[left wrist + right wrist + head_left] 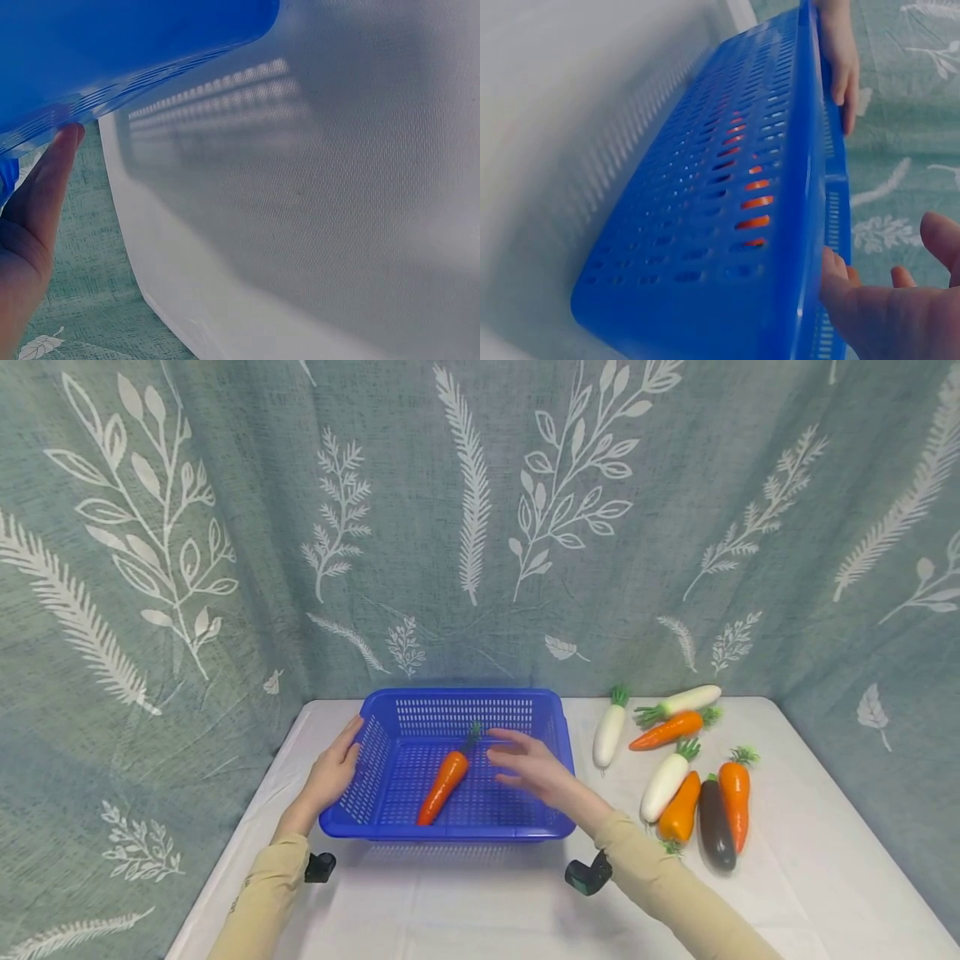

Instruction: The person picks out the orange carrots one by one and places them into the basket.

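Note:
A blue plastic basket (480, 832) with slotted walls stands on the white-covered table, and one orange carrot (444, 787) with a green top lies inside it. At the basket's left rim, my left hand (330, 777) rests with fairly straight fingers; the left wrist view shows a fingertip touching the basket's side. My right hand (536, 768) hovers over the right half of the basket, fingers spread and holding nothing. It is to the right of the carrot and apart from it. Through the slots in the right wrist view, orange patches of the carrot (755, 202) show.
Right of the basket lie white radishes (610, 735), carrots (735, 789), an orange vegetable (681, 810) and a dark eggplant (716, 827). A green-grey curtain (480, 527) with white leaf prints hangs behind the table (450, 910) and at its sides.

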Demonstrator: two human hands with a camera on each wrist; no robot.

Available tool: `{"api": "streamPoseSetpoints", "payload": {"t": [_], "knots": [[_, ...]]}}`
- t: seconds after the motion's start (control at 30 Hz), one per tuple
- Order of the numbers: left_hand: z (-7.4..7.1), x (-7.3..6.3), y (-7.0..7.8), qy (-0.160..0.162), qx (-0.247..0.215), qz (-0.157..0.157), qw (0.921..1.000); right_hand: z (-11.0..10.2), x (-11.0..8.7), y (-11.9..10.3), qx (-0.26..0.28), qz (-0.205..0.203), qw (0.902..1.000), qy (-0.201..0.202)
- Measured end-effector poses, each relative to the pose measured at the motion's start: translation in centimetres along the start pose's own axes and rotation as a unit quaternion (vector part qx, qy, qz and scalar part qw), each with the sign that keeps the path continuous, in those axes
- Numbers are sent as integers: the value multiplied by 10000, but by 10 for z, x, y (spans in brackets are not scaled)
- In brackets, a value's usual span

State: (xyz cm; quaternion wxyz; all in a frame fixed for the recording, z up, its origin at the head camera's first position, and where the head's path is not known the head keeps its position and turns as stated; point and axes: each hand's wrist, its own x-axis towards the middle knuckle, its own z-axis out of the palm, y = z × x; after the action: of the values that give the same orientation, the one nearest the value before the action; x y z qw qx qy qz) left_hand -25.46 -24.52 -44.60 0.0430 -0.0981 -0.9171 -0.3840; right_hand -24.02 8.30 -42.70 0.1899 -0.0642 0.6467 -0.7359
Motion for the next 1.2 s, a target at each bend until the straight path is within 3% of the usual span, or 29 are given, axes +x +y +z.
{"api": "streamPoseSetpoints", "payload": {"t": [1.2], "knots": [[1,-2,-2,74,1,82,9999,-41,-29,-15,-734,-401,9965,30]]}}
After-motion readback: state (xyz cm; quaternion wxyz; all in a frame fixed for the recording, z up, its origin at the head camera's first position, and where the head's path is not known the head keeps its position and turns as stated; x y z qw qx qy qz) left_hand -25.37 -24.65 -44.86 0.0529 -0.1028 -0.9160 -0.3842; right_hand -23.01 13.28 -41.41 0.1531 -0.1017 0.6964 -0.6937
